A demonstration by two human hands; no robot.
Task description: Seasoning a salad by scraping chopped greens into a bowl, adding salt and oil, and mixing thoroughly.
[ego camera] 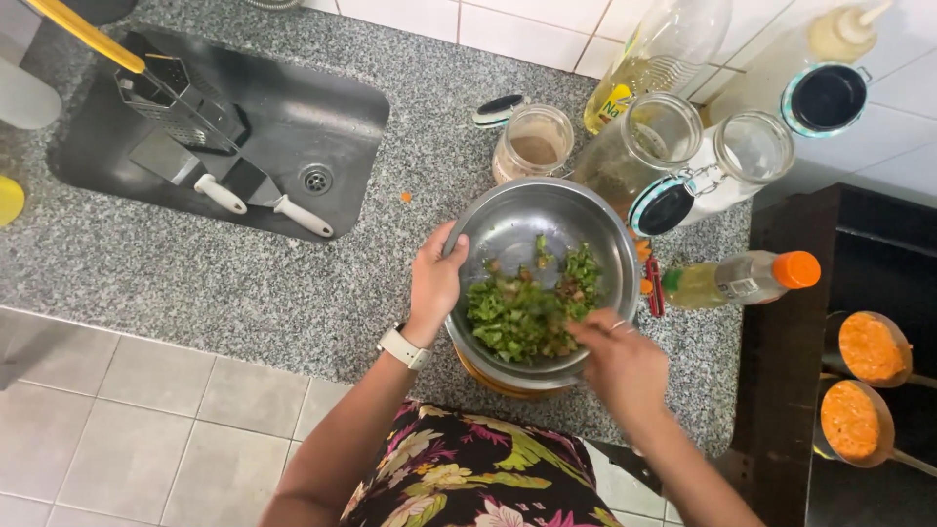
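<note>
- head view: a steel bowl [508,220] of chopped greens [527,312] sits on the granite counter [195,283].
- left hand [434,283] grips the bowl's rim, fingers curled around it.
- right hand [620,361] dips into the greens, fingertips pinched narrow.
- jars [532,141] stand just behind; a grater [171,102] lies in the sink [332,117].

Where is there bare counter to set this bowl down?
Bare granite counter lies left of the steel bowl, between the sink and the front edge. Behind and right is crowded: glass jars, oil bottle, orange-capped bottle.
</note>
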